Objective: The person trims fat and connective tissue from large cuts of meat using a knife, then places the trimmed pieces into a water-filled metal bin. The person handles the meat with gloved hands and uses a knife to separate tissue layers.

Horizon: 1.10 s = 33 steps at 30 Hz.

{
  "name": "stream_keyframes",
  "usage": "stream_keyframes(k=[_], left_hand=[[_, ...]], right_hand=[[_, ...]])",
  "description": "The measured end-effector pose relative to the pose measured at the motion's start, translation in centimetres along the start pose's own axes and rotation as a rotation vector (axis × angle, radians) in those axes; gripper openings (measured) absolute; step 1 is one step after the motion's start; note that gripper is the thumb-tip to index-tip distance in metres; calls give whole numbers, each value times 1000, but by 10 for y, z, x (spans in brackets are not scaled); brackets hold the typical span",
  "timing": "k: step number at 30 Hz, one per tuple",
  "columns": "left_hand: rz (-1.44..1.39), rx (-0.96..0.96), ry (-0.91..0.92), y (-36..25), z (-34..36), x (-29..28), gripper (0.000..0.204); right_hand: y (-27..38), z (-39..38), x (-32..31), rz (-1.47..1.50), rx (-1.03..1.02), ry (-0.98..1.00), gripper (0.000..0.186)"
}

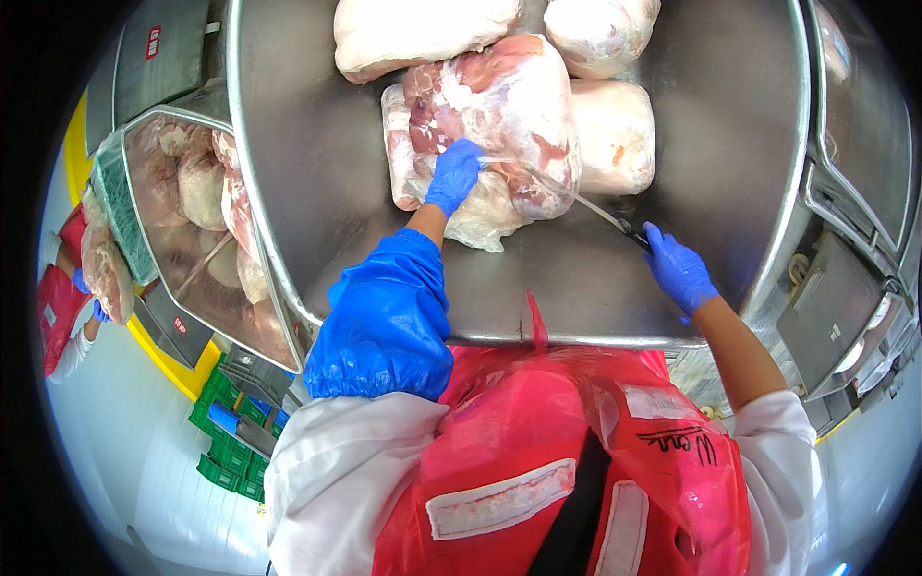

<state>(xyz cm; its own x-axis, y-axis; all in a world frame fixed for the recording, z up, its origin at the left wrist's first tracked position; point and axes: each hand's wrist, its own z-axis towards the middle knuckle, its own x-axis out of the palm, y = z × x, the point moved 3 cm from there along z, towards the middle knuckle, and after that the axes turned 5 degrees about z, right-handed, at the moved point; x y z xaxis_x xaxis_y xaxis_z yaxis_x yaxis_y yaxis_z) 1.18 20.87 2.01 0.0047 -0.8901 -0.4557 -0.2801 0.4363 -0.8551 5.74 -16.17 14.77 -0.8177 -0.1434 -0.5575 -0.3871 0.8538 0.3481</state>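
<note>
A large piece of raw meat (509, 96) lies in a steel bin (725, 106), with loose clear plastic wrap (490, 221) around its lower part. My left hand (451, 178), in a blue glove, is closed on the wrap at the meat's near left side. My right hand (672, 264), also gloved, grips the black handle of a long, thin-bladed tool (600, 211) at the right of the bin. The blade reaches up-left across the meat toward my left hand; whether its tip is in the plastic I cannot tell.
More pale meat pieces (612, 134) share the bin. A second bin (139, 221) of meat stands left. Beyond it a co-worker in red (50, 322) has gloved hands at another piece (108, 259). Green crates (221, 451) are lower left; steel containers (855, 115) line the right.
</note>
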Motion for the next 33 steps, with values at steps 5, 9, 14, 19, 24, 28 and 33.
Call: stream_keyframes(k=[5,9,14,19,24,28,33], left_hand=[[128,-44,24,2,-4,-3,10],[140,-113,95,12,-7,2,11],[-234,-311,44,8,-5,5,12],[-158,-163,85,12,-5,0,12],[-67,-144,62,6,-6,0,12],[-26,-56,11,13,-10,-1,12],[61,-130,88,13,-12,-4,10]], right_hand=[[60,-33,-87,87,-50,162,61],[75,-20,-116,327,-76,197,60],[63,-17,-78,310,29,216,62],[32,-5,-31,146,39,201,60],[27,24,8,151,-19,40,59],[31,20,3,156,8,35,57],[41,-21,-74,174,-15,225,56]])
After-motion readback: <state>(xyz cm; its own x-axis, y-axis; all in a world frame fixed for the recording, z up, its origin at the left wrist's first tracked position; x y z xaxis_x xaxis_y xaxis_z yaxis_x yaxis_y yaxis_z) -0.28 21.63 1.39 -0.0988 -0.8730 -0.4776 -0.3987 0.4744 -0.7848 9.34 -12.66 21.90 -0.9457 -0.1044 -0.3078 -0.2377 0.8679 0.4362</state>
